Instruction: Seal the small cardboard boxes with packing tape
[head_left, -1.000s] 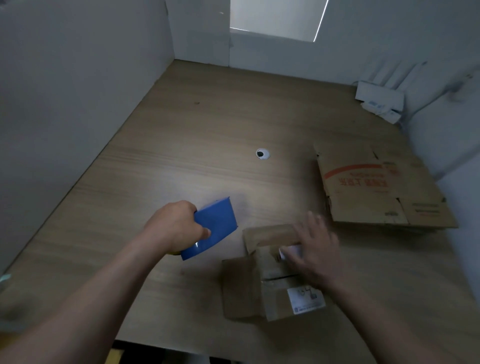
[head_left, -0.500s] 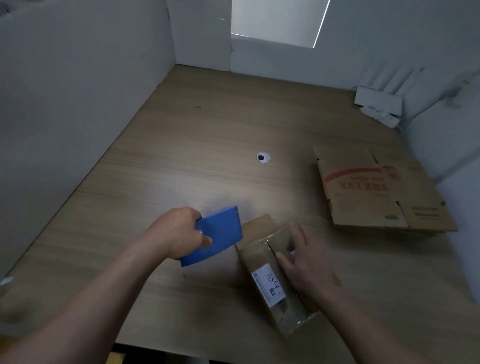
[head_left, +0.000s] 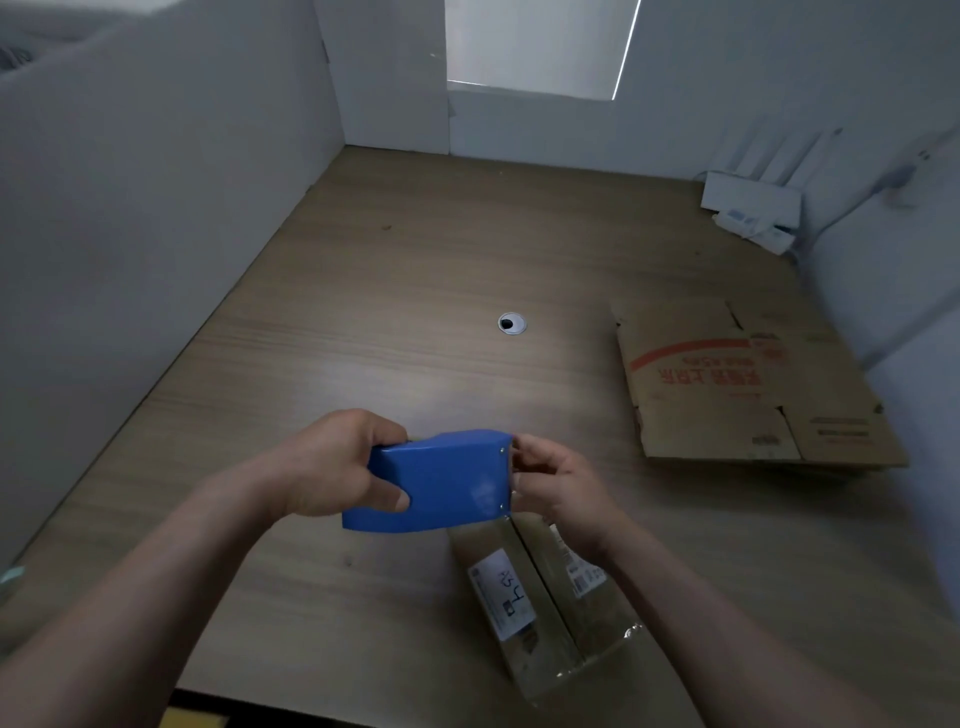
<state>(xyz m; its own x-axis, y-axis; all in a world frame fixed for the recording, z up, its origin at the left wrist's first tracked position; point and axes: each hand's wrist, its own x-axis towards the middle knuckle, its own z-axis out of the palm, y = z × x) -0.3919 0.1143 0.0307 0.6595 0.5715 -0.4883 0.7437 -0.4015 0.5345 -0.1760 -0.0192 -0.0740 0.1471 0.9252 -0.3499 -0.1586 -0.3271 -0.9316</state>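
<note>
Wood-grain desk (head_left: 363, 291), hemmed in by pale partition walls (head_left: 130, 218), fills my feed.

At centre frame my view has the left hand (head_left: 332, 467) clamped round the rear grip of the blue tape dispenser (head_left: 441, 480), thumb tucked under the body. The right hand (head_left: 558, 486) has come off the box and now sits at the dispenser's front edge, fingers curled in against it. I read that as reaching for the tape end, but no tape shows, so I cannot tell whether it pinches anything.

Just below the two hands, in the lower centre-right, the small box (head_left: 545, 597) lies on the desk unheld, its far end hidden under the dispenser. A second ago it stood with flaps splayed and the right hand pressing on them. Half a second ago it had been turned on its long side, flaps shut, with that hand resting on it. Now the dispenser has swung across from the left to hang over the box's far end. A white label (head_left: 501, 603) faces up, and the near end looks glossy, perhaps film or old tape.

My judgement: folding is finished and taping is about to start, with no new strip laid yet.

Further out, a flattened carton (head_left: 748, 395) lies at the right. A cable grommet (head_left: 511, 323) sits mid-desk, and a white device (head_left: 748, 205) occupies the upper right corner.
</note>
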